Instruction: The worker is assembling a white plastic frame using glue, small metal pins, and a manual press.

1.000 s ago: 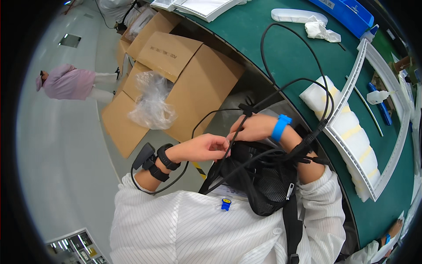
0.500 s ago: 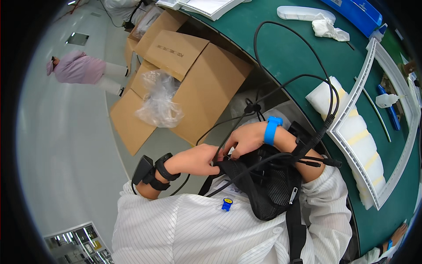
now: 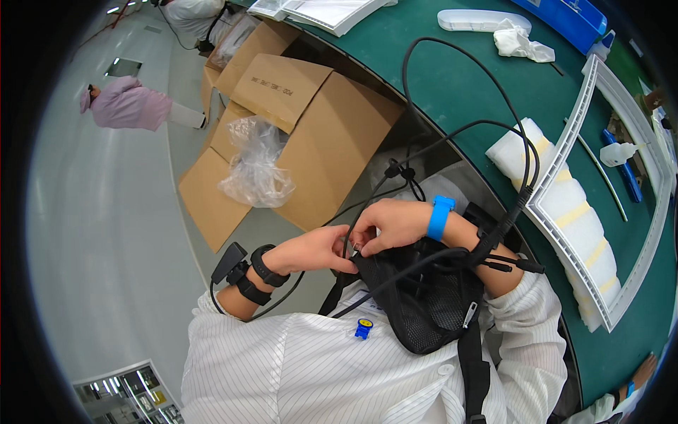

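Observation:
A black mesh bag (image 3: 431, 304) hangs by its strap against my striped white shirt, with cables running over and out of it. My left hand (image 3: 314, 251) is closed at the bag's upper left corner, thumb along its edge. Beside it, my right hand (image 3: 395, 222) bends over the same corner, finger and thumb pinched together. Something small and shiny shows between the fingertips, too small to name. A thin black cable (image 3: 374, 194) passes close by both hands. My left wrist carries black straps with a black device (image 3: 230, 263); a blue band (image 3: 441, 218) circles my right wrist.
An open cardboard box (image 3: 339, 148) with clear plastic bags (image 3: 258, 162) stands ahead. On the green table (image 3: 395, 56) to the right lie a white frame (image 3: 565, 261), a foam-wrapped roll (image 3: 583, 212) and a blue bin (image 3: 565, 21). Another person (image 3: 134, 104) is at far left.
My left hand has shifted slightly up and right at the bag's corner, and my right fingers have drawn in closer. The person at far left has moved slightly right.

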`<state>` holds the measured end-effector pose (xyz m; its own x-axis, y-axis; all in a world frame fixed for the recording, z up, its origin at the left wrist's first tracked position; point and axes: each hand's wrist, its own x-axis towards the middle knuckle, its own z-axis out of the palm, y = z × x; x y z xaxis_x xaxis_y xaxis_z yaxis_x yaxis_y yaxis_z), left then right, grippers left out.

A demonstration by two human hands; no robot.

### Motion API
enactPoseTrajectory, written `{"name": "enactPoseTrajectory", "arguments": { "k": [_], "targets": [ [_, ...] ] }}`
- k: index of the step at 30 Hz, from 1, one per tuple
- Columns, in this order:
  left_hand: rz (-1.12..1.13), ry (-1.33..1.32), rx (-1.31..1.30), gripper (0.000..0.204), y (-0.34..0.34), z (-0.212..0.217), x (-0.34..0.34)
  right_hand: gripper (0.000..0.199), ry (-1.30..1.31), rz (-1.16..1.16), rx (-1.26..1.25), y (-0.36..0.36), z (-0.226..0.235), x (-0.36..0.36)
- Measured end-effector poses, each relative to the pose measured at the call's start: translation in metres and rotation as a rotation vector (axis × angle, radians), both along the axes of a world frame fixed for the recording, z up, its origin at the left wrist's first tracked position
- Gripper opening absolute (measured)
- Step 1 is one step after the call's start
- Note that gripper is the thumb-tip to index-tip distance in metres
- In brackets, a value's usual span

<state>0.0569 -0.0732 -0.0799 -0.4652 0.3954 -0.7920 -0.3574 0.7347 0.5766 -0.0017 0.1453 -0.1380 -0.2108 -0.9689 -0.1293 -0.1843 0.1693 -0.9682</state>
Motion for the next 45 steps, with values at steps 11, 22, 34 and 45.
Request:
{"name": "enactPoseTrajectory", "arguments": {
  "k": [11,22,34,45],
  "targets": [
    [-0.027,-0.011,0.328,0.036,0.003,0.016,-0.01,0.018,0.054,-0.354,-0.2,0.035,0.041,0.017],
    [0.014,0.35,0.211,0.027,0.036,0.015,0.002,0.013,0.098,-0.458,-0.233,0.041,0.043,0.027],
    [-0.176,0.239,0.234,0.028,0.025,0.026,-0.025,0.009,0.197,-0.578,-0.243,0.055,0.035,0.028],
    [-0.235,0.174,0.162,0.025,0.024,0.024,-0.041,0.009,0.2,-0.479,-0.322,0.059,0.04,0.024]
  ]
}}
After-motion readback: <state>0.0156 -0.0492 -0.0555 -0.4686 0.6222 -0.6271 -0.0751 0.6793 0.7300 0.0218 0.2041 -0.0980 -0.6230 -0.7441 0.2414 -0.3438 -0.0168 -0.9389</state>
